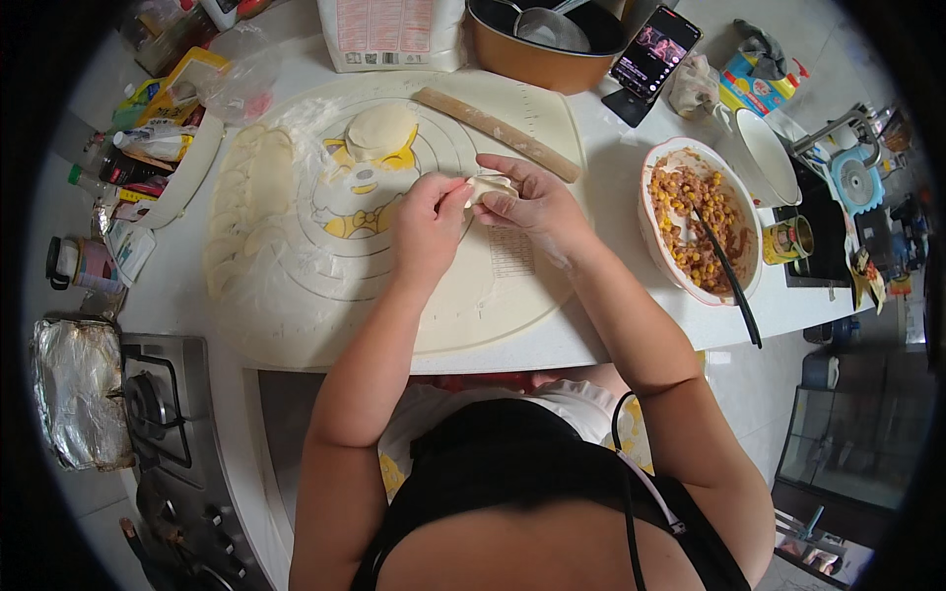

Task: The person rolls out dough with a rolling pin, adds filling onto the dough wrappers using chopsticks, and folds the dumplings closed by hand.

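Note:
Between my two hands, above the middle of a cream pastry mat, is a small folded dumpling (488,189) of pale dough. My left hand (432,214) pinches its left edge between thumb and finger. Its right side rests in my right hand (531,203), thumb on top and floury fingers around it. A stack of round dough wrappers (382,131) lies beyond my left hand on the pastry mat (458,325). Floured dough pieces (247,185), overlapping one another, lie on the mat's left side. A wooden rolling pin (499,133) lies diagonally behind my right hand.
Right of the mat stands a bowl of meat and corn filling (691,214) with black chopsticks (728,281). A flour bag (399,33), an orange pot (547,55) and a phone on a stand (654,55) line the back. A gas stove (174,414) is at lower left.

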Demonstrator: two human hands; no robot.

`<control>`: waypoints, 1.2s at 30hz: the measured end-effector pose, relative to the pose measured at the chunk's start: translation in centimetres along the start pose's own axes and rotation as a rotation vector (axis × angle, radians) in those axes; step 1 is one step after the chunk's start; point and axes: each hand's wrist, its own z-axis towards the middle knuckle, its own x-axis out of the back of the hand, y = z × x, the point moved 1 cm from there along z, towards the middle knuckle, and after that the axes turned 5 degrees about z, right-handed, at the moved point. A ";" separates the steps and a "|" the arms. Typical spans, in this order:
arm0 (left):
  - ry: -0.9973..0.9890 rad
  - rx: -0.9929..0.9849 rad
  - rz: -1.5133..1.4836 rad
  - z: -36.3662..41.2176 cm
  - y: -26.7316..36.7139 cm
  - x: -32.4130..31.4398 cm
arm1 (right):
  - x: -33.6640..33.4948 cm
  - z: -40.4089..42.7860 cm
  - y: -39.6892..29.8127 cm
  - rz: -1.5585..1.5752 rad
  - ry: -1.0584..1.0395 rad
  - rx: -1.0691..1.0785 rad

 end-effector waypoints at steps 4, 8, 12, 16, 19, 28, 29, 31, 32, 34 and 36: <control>-0.051 0.155 -0.065 0.2 1.0 0.1 | 0.4 0.0 0.1 -0.021 0.019 0.012; -0.087 0.046 0.146 0.1 1.2 0.6 | 0.6 -0.1 -0.3 -0.075 0.011 -0.019; -0.140 -0.046 0.280 0.1 2.0 0.8 | 1.0 0.0 0.0 -0.175 -0.067 -0.021; -0.025 0.014 0.063 0.1 0.9 0.6 | 0.3 -0.3 -0.5 -0.068 -0.093 -0.020; 0.008 0.206 -0.232 0.2 0.6 0.7 | 0.0 -0.3 -0.5 0.092 -0.086 0.010; 0.007 0.074 -0.037 0.3 0.4 0.3 | 0.2 0.3 1.0 -0.029 0.023 0.031; 0.000 0.042 0.002 0.3 0.3 0.2 | 0.2 0.1 1.0 -0.029 0.025 0.032; 0.004 0.033 -0.003 0.2 0.2 0.4 | -0.6 -0.2 0.5 0.002 0.009 -0.043; 0.007 0.023 -0.011 0.2 0.2 0.5 | -0.7 -0.2 0.6 0.004 0.007 -0.044; 0.003 0.034 -0.032 0.2 0.0 0.4 | -0.7 -0.1 0.6 -0.055 -0.010 -0.021; -0.001 0.046 -0.055 0.3 0.2 0.3 | -0.6 -0.1 0.6 -0.060 -0.008 -0.018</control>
